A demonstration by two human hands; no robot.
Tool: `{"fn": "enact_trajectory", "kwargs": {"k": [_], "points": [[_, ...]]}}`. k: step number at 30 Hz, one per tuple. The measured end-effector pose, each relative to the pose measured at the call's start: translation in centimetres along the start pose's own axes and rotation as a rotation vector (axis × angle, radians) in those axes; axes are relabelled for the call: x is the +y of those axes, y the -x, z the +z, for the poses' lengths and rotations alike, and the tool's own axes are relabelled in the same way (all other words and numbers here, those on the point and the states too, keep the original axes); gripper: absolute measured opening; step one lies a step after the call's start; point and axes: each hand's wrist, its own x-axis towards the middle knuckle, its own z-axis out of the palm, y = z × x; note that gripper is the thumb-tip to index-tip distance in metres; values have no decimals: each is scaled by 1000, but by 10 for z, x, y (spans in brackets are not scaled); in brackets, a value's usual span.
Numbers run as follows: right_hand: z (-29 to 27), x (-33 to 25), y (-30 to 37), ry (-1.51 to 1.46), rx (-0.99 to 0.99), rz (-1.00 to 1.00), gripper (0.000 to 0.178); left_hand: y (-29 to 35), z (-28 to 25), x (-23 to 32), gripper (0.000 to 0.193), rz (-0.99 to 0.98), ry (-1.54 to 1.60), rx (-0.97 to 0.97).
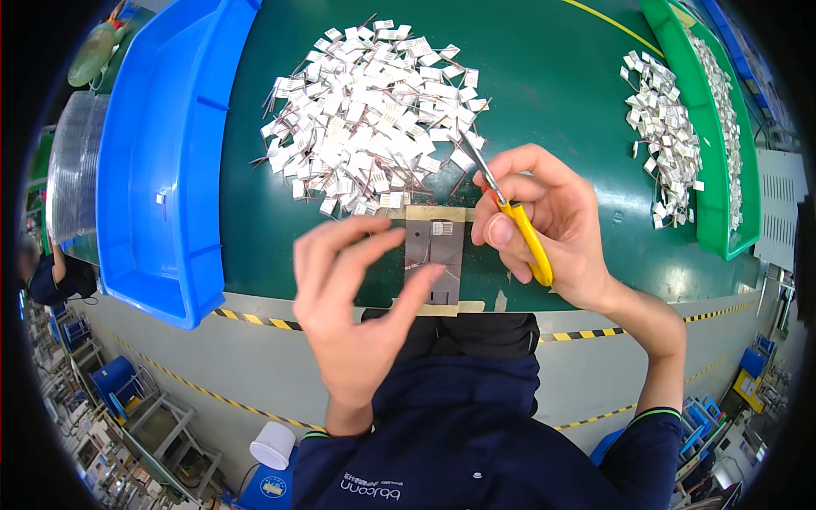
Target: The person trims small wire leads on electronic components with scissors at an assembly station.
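Observation:
My right hand (552, 229) is closed round a yellow-handled tool (531, 242) with a slim pointed metal end, which is aimed up and left at a pile. Whether the tool is scissors or tweezers I cannot tell. My left hand (353, 289) is held open, thumb and fingers apart, with nothing visible in it. Its fingertips are over the left side of a grey fixture block (416, 285), taped down at the table's near edge. On the block's upper part lies a small white connector (442, 229), with thin wires below it. Beyond the block spreads a big pile of white wired connectors (374, 119).
A long blue bin (161, 161) stands at the left, with one small white piece inside. At the right, a smaller connector heap (667, 136) lies beside a green bin (705, 161) holding more connectors. Clear plastic trays (76, 170) are stacked at far left.

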Motion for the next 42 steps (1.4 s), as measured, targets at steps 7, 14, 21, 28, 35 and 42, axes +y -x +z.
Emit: {"fn": "enact_trajectory", "kwargs": {"k": [7, 14, 21, 28, 35, 42], "points": [[5, 0, -1, -9, -16, 16, 29, 23, 20, -12, 25, 140, -132, 77], [6, 4, -3, 50, 10, -18, 28, 19, 23, -16, 20, 174, -182, 74], [7, 1, -1, 262, 62, 45, 27, 14, 19, -11, 16, 181, -209, 150], [7, 4, 0, 135, 3, 32, 30, 12, 18, -5, 19, 179, -140, 158], [5, -8, -1, 4, -51, 173, 33, 5, 14, -2, 25, 236, 51, 89], [4, -7, -1, -6, -91, 200, 36, 7, 20, -5, 22, 306, 83, 152]]}}
